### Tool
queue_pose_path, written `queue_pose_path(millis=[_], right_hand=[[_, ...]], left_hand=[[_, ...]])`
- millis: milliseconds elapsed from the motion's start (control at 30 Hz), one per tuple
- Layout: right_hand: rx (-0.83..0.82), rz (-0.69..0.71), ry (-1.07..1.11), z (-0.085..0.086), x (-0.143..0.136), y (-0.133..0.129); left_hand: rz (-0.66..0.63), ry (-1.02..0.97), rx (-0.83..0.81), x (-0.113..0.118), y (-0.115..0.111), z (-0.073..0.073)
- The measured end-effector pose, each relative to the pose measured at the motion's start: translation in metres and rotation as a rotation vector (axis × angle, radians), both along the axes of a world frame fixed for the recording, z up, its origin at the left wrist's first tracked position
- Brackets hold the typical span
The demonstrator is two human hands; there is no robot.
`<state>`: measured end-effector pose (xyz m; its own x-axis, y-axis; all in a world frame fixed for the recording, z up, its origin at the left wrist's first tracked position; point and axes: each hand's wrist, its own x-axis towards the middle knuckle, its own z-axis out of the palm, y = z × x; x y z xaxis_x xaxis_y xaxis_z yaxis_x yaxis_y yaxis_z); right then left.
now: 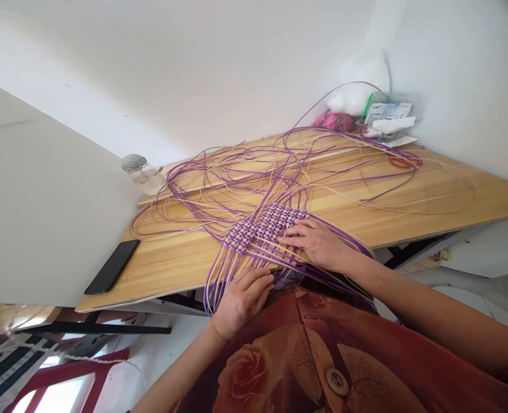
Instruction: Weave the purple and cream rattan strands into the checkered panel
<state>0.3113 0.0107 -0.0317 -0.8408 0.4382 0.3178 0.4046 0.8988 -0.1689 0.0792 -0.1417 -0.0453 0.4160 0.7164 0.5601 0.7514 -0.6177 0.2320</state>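
**Purple/cream weave point(275, 221) lying at worktop's point(159, 261) near edge, R hand point(322, 244) on top**

Weave is sitting approx. midway along near edge: 2 checkered patches side by side, loose strands point(275, 252) trailing toward far edge & drooping over near edge. R hand is resting on the larger, right-hand patch, fingers slightly spread; can't tell if they're pinching a strand. L hand point(243, 293) is lying just off near edge, by the drooping strands, fingers curled & close together; tips partly hidden, so can't tell what, if anything, they're pinching. Blk phone point(112, 267) is lying nr the near L corner; clear bottle point(145, 178) w/ grey lid is sitting at far L corner. Pink bundle point(334, 121), white bag point(357, 89) & clear packet point(389, 117) are crowding far R corner.
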Motion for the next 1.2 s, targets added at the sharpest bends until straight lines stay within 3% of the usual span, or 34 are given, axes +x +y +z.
queue_pose_path(millis=[267,533,800,1000,1100,1200], right_hand=[[0.016,0.015,0.01,-0.002,0.0,0.001],[0.005,0.002,0.051,-0.002,0.0,0.001],[0.002,0.013,0.042,0.0,0.001,0.001],[0.009,-0.008,0.038,0.001,0.001,-0.001],[0.007,-0.014,0.054,0.0,0.001,-0.001],[-0.002,-0.024,0.048,0.002,0.0,-0.002]], left_hand=[[0.046,0.261,0.041,0.004,0.011,0.005],[0.149,0.265,0.058,-0.002,0.004,-0.005],[0.112,0.295,0.058,-0.001,0.003,-0.008],[0.115,0.166,0.022,0.004,0.003,0.009],[0.104,0.082,-0.027,0.006,0.022,0.023],[-0.037,0.105,-0.078,0.006,0.052,0.031]])
